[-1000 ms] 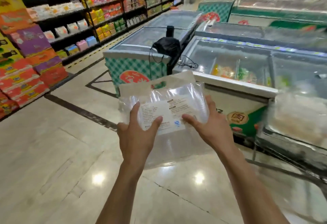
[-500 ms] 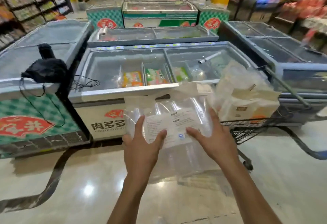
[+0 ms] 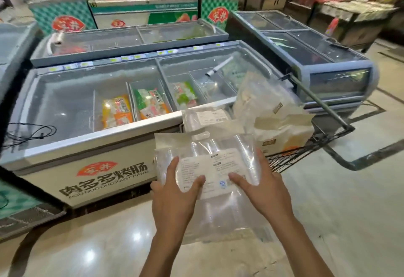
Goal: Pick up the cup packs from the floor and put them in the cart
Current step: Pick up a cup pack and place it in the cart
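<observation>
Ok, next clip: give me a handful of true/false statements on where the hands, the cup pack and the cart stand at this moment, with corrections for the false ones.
1. Both hands hold one clear cup pack. True: the left hand and right hand grip it from either side.
2. The cart is empty. False: packs already lie in it.
3. The held pack rests on the floor. False: it is held up in the air, near the cart.
4. The chest freezer stands left of the cart. True.
5. The left hand grips the cart handle. False: the handle is untouched.
</observation>
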The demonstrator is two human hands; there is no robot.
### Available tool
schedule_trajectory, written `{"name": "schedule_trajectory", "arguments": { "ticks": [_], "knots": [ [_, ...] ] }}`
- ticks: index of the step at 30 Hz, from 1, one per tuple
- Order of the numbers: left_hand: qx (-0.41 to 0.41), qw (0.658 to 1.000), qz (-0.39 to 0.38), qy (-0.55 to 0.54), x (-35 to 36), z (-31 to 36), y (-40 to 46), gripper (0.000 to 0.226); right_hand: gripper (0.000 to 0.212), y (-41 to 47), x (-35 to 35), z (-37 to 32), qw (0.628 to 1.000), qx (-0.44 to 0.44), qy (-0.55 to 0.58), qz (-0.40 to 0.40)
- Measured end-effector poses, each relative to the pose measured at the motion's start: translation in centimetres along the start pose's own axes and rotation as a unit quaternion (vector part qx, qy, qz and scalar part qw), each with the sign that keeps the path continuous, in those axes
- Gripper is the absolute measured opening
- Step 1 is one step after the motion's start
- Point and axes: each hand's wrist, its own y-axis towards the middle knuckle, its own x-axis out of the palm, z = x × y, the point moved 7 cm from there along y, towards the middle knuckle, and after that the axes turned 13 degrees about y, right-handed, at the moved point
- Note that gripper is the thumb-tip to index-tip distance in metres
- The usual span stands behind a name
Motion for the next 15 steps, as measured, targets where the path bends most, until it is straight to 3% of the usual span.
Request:
{"name": "schedule_trajectory", "arguments": {
  "ticks": [5, 15],
  "knots": [
    [-0.025, 0.999, 0.017, 0.016, 3.1, 3.2, 3.9, 0.087, 0.114, 6.6, -1.0, 0.2, 0.999, 0.017, -0.013, -0.032],
    [-0.046, 0.995, 0.084, 0.028, 5.3, 9.8, 10.1, 0.088, 0.108, 19.1, -2.1, -2.2, 0.996, -0.031, -0.016, -0.084]
  ]
}}
